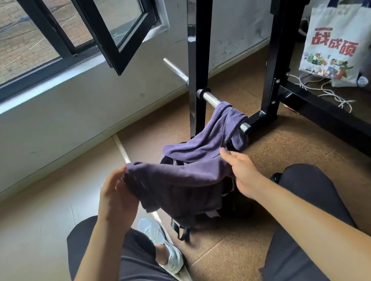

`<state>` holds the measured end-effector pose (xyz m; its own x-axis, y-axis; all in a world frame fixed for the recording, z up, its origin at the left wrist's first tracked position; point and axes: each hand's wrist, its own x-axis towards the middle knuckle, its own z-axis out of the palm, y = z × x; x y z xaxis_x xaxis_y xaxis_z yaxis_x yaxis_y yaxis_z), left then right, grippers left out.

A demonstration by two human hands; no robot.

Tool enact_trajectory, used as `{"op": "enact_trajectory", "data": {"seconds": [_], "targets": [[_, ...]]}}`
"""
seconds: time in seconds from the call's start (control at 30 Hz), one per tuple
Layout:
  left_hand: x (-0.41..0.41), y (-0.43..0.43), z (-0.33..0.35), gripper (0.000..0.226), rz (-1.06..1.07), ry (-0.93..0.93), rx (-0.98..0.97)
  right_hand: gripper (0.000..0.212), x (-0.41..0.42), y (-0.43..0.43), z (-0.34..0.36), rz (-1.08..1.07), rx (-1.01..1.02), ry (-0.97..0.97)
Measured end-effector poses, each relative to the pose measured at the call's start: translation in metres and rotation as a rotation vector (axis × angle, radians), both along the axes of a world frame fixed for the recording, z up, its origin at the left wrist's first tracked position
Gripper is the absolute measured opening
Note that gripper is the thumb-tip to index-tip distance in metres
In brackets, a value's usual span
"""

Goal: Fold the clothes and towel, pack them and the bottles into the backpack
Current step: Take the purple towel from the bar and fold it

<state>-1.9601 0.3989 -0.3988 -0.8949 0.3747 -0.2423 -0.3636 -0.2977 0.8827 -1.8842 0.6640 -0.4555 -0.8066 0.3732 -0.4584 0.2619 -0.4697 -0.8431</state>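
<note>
Left hand [116,197]: fingers curled round the left corner of the purple towel [195,169], gripping it, palm turned inward

Right hand [244,172]: fingers lie fairly straight on the towel's upper edge on the right side. Thumb is hidden by the cloth, so I can't tell if that's a real grip or just contact

Towel: unfolded and bunched. The near part sags between my two hands. The far end is draped over the chrome bar [208,97] that sticks out of the black rack [194,55], touching it just short of the bar's tip

Backpack [234,205]: black, on the cork floor between my knees, directly under the hanging towel. The towel covers its top, so the opening and contents aren't visible and I can't say what's inside. One black strap [181,231] trails out on the left, near my white shoe [163,245]

Other container: white tote bag [338,47] with red characters and a cartoon print and dark handles, at the far right beside the rack's base rail, well apart from me. Its mouth is out of view, contents unknown. A white cable [330,93] lies on the floor just beside it

I'm seated in dark shorts. The window [116,26] at upper left has its black-framed pane swung open into the room
</note>
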Motion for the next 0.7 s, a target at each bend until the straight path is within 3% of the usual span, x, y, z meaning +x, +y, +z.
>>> {"op": "enact_trajectory", "data": {"seconds": [0.2, 0.27, 0.33, 0.43, 0.57, 0.7], "targets": [[-0.024, -0.03, -0.037, 0.035, 0.039, -0.198, -0.202, 0.034, -0.013, 0.021, 0.041, 0.067, 0.11, 0.122], [-0.031, -0.036, -0.047, 0.037, 0.103, -0.195, -0.218, 0.034, -0.015, 0.025, 0.047, 0.096, 0.18, 0.151], [-0.035, -0.039, -0.05, 0.043, 0.126, -0.171, -0.248, 0.021, -0.015, 0.026, 0.052, 0.116, 0.252, 0.173], [-0.04, -0.039, -0.049, 0.037, 0.099, -0.141, -0.275, 0.015, -0.013, 0.027, 0.06, 0.152, 0.315, 0.219], [-0.046, -0.036, -0.044, 0.016, 0.219, -0.17, -0.242, 0.016, -0.01, 0.036, 0.068, 0.239, 0.4, 0.211], [-0.051, -0.033, -0.035, 0.014, 0.283, -0.178, -0.163, 0.011, -0.012, 0.049, 0.069, 0.305, 0.592, 0.156]]}}
